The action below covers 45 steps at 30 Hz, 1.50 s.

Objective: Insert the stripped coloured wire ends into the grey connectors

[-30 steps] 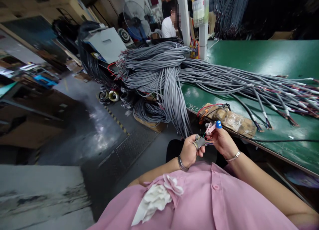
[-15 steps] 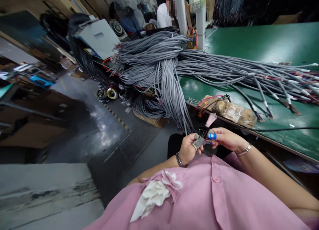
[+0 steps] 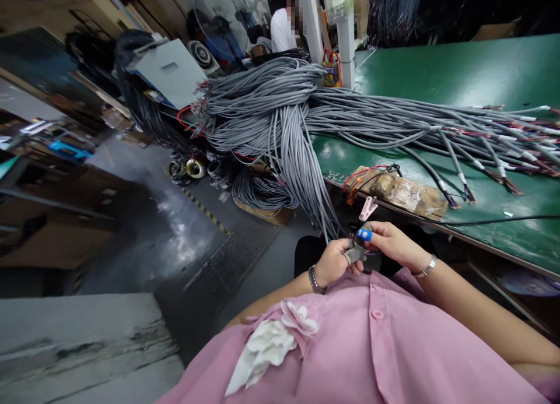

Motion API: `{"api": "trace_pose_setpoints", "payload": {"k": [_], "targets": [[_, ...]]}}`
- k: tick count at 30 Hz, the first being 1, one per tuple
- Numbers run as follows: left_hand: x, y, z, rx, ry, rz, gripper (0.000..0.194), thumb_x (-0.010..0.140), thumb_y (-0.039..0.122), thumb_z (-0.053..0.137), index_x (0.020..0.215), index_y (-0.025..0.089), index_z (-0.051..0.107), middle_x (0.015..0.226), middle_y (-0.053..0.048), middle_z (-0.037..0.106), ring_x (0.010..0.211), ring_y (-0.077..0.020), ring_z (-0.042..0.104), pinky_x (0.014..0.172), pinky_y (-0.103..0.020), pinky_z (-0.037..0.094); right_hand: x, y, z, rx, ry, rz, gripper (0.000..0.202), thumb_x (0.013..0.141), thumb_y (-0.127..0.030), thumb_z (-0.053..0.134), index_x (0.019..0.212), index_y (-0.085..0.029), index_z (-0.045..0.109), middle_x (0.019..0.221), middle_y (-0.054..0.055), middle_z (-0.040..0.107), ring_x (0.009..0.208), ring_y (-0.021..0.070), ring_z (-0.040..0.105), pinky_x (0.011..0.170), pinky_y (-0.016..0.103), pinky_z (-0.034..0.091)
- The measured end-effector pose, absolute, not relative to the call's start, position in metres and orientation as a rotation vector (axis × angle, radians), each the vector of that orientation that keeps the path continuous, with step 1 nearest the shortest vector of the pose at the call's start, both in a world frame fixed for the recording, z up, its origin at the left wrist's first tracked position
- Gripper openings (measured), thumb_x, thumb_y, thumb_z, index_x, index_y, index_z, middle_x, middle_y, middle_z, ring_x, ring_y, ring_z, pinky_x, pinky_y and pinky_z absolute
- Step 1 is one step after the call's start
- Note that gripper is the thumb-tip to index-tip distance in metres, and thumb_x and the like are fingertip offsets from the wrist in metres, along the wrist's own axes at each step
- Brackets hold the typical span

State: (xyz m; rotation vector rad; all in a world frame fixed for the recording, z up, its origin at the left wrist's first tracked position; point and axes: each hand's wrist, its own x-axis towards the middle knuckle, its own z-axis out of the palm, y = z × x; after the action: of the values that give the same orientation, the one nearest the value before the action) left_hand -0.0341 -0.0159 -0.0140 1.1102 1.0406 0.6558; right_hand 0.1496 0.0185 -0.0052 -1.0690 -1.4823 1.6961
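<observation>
Close in front of the pink shirt, my left hand (image 3: 336, 263) is closed in a pinch, with grey coverings on its fingertips. It grips the end of a grey cable, whose thin coloured wires barely show between the hands. My right hand (image 3: 391, 241) meets it from the right, fingers pinched on the same wires, with a blue covering on one fingertip. A thick bundle of grey cables (image 3: 301, 153) hangs over the table edge down towards my left hand. Just above my right hand is a pink clip (image 3: 368, 208) at the table edge.
More grey cables (image 3: 376, 112) with stripped ends lie along the green table (image 3: 459, 71). A taped wooden block (image 3: 405, 194) sits near its front edge. Coiled cables (image 3: 262, 189) are below at the left. A person in a white top (image 3: 282, 31) is at the back.
My hands have drawn closer together, and my right hand has shifted slightly left. Fewer of the coloured wires show between them. The whole view has moved a little.
</observation>
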Motion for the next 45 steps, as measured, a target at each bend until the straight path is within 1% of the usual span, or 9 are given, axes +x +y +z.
{"api": "trace_pose_setpoints", "payload": {"k": [5, 11, 15, 18, 23, 34, 38, 41, 45], "targets": [[-0.031, -0.013, -0.018, 0.971, 1.11, 0.904, 0.036, 0.078, 0.047, 0.061, 0.073, 0.012, 0.059, 0.057, -0.004, 0.064, 0.045, -0.0123, 0.058, 0.043, -0.021, 0.042, 0.154, 0.005, -0.018, -1.17, -1.208, 1.707, 0.039, 0.08, -0.056, 0.057, 0.078, -0.017, 0.059, 0.067, 0.0, 0.056, 0.057, 0.0108, 0.048, 0.056, 0.026, 0.042], [-0.028, -0.009, -0.021, 1.039, 1.029, 0.839, 0.04, 0.079, 0.05, 0.061, 0.071, 0.011, 0.062, 0.062, -0.007, 0.066, 0.054, -0.0147, 0.062, 0.054, -0.025, 0.049, 0.133, -0.01, -0.018, -1.125, -1.102, 1.555, 0.025, 0.077, -0.041, 0.068, 0.078, -0.018, 0.058, 0.065, -0.002, 0.058, 0.056, 0.0106, 0.049, 0.055, 0.025, 0.041], [-0.035, -0.011, -0.022, 1.194, 0.922, 0.717, 0.04, 0.073, 0.049, 0.068, 0.069, 0.01, 0.066, 0.066, -0.008, 0.068, 0.061, -0.0154, 0.064, 0.063, -0.027, 0.051, 0.128, -0.007, -0.01, -1.039, -1.154, 1.669, 0.022, 0.077, -0.038, 0.067, 0.078, -0.019, 0.057, 0.062, -0.002, 0.059, 0.05, 0.0108, 0.051, 0.051, 0.025, 0.042], [-0.039, -0.015, -0.023, 1.249, 0.925, 0.748, 0.039, 0.071, 0.049, 0.071, 0.069, 0.01, 0.067, 0.064, -0.007, 0.067, 0.059, -0.0148, 0.063, 0.061, -0.026, 0.05, 0.125, -0.003, -0.003, -0.974, -1.211, 1.778, 0.023, 0.077, -0.039, 0.068, 0.079, -0.019, 0.056, 0.06, -0.002, 0.06, 0.047, 0.0118, 0.053, 0.048, 0.026, 0.043], [-0.038, -0.018, -0.019, 1.079, 0.971, 0.94, 0.042, 0.079, 0.051, 0.061, 0.069, 0.009, 0.065, 0.061, -0.008, 0.065, 0.053, -0.0141, 0.061, 0.056, -0.025, 0.049, 0.121, 0.003, 0.006, -1.015, -1.214, 1.703, 0.025, 0.077, -0.042, 0.067, 0.078, -0.019, 0.055, 0.054, -0.002, 0.059, 0.047, 0.0122, 0.052, 0.048, 0.026, 0.041], [-0.033, -0.014, -0.023, 0.839, 1.055, 1.119, 0.041, 0.075, 0.052, 0.063, 0.072, 0.012, 0.059, 0.058, -0.005, 0.064, 0.046, -0.0132, 0.059, 0.046, -0.023, 0.045, 0.122, -0.002, -0.003, -1.124, -1.227, 1.551, 0.026, 0.076, -0.04, 0.07, 0.072, -0.018, 0.058, 0.064, -0.001, 0.054, 0.057, 0.0106, 0.044, 0.055, 0.025, 0.037], [-0.037, -0.012, -0.02, 0.864, 1.067, 1.132, 0.038, 0.078, 0.05, 0.061, 0.072, 0.013, 0.057, 0.055, -0.003, 0.062, 0.042, -0.0096, 0.054, 0.041, -0.019, 0.037, 0.126, -0.005, -0.008, -1.095, -1.267, 1.581, 0.025, 0.075, -0.04, 0.071, 0.072, -0.019, 0.059, 0.067, 0.0, 0.055, 0.061, 0.013, 0.045, 0.058, 0.027, 0.039], [-0.043, -0.009, -0.015, 0.903, 1.049, 1.123, 0.037, 0.079, 0.048, 0.06, 0.068, 0.013, 0.056, 0.056, -0.002, 0.062, 0.039, -0.0067, 0.05, 0.037, -0.018, 0.029, 0.134, 0.0, -0.012, -1.035, -1.196, 1.643, 0.027, 0.076, -0.045, 0.068, 0.072, -0.02, 0.06, 0.065, 0.0, 0.052, 0.061, 0.0144, 0.044, 0.059, 0.028, 0.041], [-0.045, -0.003, -0.006, 0.915, 0.959, 0.974, 0.036, 0.077, 0.047, 0.063, 0.067, 0.013, 0.057, 0.054, -0.002, 0.061, 0.036, -0.0057, 0.048, 0.035, -0.017, 0.027, 0.144, 0.018, -0.012, -0.951, -0.885, 1.797, 0.046, 0.083, -0.064, 0.045, 0.084, -0.022, 0.062, 0.072, 0.003, 0.053, 0.058, 0.0152, 0.045, 0.057, 0.03, 0.044]]}}
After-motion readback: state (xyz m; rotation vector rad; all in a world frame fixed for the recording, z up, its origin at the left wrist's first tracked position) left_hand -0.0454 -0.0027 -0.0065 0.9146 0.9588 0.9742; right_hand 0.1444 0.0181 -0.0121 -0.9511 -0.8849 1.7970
